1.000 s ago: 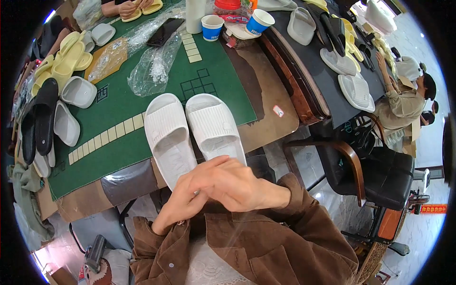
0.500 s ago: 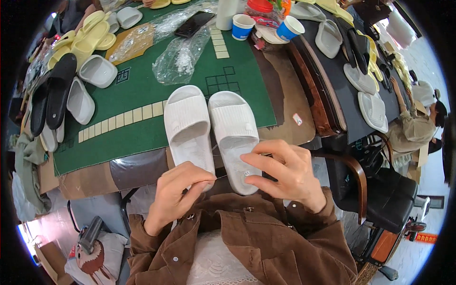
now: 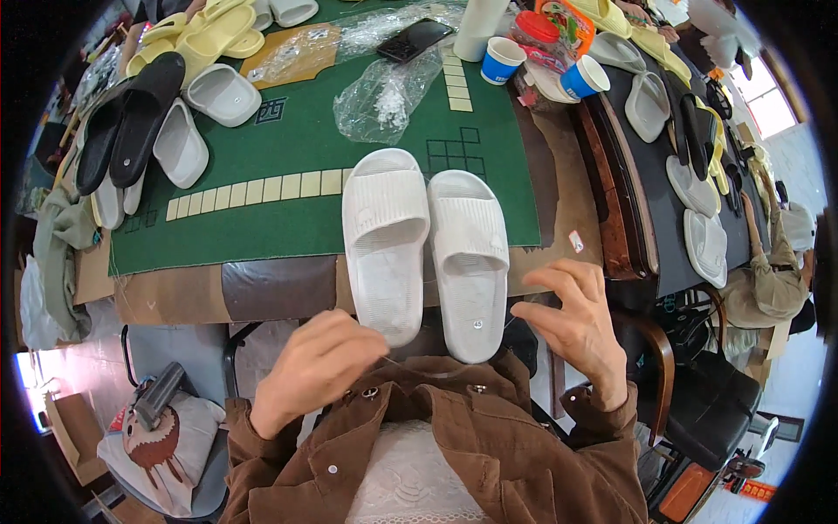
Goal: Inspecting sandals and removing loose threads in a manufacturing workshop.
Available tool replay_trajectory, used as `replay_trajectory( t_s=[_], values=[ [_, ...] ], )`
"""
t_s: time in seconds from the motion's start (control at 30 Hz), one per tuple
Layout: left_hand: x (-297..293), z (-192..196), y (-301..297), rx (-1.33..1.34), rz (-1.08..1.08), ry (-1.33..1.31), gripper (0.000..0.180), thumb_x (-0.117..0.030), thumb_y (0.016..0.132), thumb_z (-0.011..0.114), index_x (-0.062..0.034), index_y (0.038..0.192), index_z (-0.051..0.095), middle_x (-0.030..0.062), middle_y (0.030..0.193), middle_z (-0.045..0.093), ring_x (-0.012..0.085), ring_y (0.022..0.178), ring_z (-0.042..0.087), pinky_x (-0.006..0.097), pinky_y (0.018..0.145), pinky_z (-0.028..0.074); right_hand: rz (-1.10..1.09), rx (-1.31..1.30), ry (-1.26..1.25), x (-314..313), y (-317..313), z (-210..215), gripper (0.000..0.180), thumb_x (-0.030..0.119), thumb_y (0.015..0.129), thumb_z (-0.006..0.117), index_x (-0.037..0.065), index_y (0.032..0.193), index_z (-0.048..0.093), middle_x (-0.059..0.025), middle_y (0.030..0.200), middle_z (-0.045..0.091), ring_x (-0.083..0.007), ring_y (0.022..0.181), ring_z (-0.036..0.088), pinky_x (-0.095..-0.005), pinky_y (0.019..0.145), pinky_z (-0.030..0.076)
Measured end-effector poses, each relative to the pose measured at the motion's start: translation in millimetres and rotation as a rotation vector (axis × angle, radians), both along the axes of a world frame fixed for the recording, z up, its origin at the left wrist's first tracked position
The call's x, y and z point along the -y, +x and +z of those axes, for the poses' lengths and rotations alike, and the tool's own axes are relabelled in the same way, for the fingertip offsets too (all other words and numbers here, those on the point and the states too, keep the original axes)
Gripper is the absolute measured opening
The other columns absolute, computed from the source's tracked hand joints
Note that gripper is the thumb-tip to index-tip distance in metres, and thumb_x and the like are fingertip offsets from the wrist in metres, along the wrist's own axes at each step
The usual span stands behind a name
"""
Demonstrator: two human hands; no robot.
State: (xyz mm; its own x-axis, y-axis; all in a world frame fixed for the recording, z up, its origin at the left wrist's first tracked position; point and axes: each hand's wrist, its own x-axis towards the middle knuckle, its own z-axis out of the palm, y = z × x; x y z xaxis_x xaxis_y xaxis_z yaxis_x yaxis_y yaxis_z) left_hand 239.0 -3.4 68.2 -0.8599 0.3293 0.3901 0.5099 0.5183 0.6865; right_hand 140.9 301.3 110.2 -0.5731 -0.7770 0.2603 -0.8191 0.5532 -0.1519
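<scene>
Two white slide sandals lie side by side, heels toward me, the left sandal (image 3: 384, 244) and the right sandal (image 3: 470, 262), on the green mat (image 3: 288, 175) at the table's near edge. My left hand (image 3: 319, 367) hovers just below the left sandal's heel with its fingers curled closed; a thin thread-like line seems to run from it, though I cannot tell for sure. My right hand (image 3: 576, 323) is to the right of the right sandal's heel, fingers spread, holding nothing. Both brown sleeves come in from the lower edge.
A clear plastic bag (image 3: 380, 92), a black phone (image 3: 415, 39) and two blue cups (image 3: 502, 59) sit at the mat's far side. Grey, black and yellow slippers (image 3: 148, 131) pile up left. More slippers (image 3: 698, 183) cover the dark table at right, where another person (image 3: 768, 279) sits.
My hands, clasped together over the sandals' heels a second ago, have parted: the left dropped down-left and closed, the right swung out to the right and spread.
</scene>
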Motion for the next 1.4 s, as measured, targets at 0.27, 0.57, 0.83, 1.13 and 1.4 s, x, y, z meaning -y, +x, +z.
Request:
replay_trajectory(
  t_s=[0.27,0.57,0.83,1.13,1.4],
  values=[
    [-13.6,-1.7,6.2,0.060,-0.121,0.055,0.016,-0.001,0.076,0.067,-0.0025,0.090,0.061,0.0077,0.086,0.062,0.0268,0.075,0.057,0.036,0.066,0.047,0.222,0.294,-0.138,11.0,5.6,-24.0,0.023,0.005,0.066,0.067,0.007,0.089,0.066,-0.0021,0.084,0.061,-0.0209,0.077,0.057,-0.0327,0.067,0.047],
    [-15.4,-24.5,-16.0,0.098,-0.120,-0.026,0.010,-0.001,0.076,0.064,-0.0023,0.084,0.057,0.0103,0.079,0.057,0.0292,0.074,0.056,0.038,0.065,0.047,0.196,0.312,-0.194,18.3,6.3,-39.6,0.013,0.001,0.071,0.067,0.004,0.083,0.063,-0.0041,0.082,0.061,-0.0225,0.073,0.058,-0.0333,0.063,0.048],
    [-11.2,-30.9,-41.0,-0.099,0.076,-0.227,0.011,-0.001,0.074,0.061,-0.0007,0.085,0.057,0.0089,0.083,0.057,0.0269,0.081,0.056,0.037,0.071,0.047,0.009,0.031,-0.161,20.4,-1.5,-67.8,0.024,0.001,0.069,0.064,0.003,0.092,0.061,-0.0075,0.088,0.062,-0.0241,0.076,0.062,-0.0342,0.068,0.051],
    [-25.0,-43.7,-66.4,0.048,0.110,-0.237,0.052,-0.008,0.085,0.056,0.0021,0.133,0.041,0.0220,0.124,0.048,0.0385,0.113,0.049,0.044,0.097,0.040,-0.103,0.037,-0.266,52.8,0.2,-97.5,0.033,0.001,0.076,0.066,-0.003,0.108,0.058,-0.0158,0.103,0.058,-0.0333,0.095,0.058,-0.0404,0.080,0.047],
    [-33.7,-57.8,-77.9,0.139,0.174,-0.238,0.053,-0.017,0.088,0.058,0.0015,0.133,0.037,0.0240,0.124,0.048,0.0416,0.110,0.050,0.046,0.093,0.042,-0.239,0.226,-0.207,71.1,1.0,-105.0,0.034,0.004,0.082,0.055,-0.008,0.113,0.051,-0.0256,0.111,0.050,-0.0441,0.100,0.049,-0.0503,0.087,0.040]
  ],
)
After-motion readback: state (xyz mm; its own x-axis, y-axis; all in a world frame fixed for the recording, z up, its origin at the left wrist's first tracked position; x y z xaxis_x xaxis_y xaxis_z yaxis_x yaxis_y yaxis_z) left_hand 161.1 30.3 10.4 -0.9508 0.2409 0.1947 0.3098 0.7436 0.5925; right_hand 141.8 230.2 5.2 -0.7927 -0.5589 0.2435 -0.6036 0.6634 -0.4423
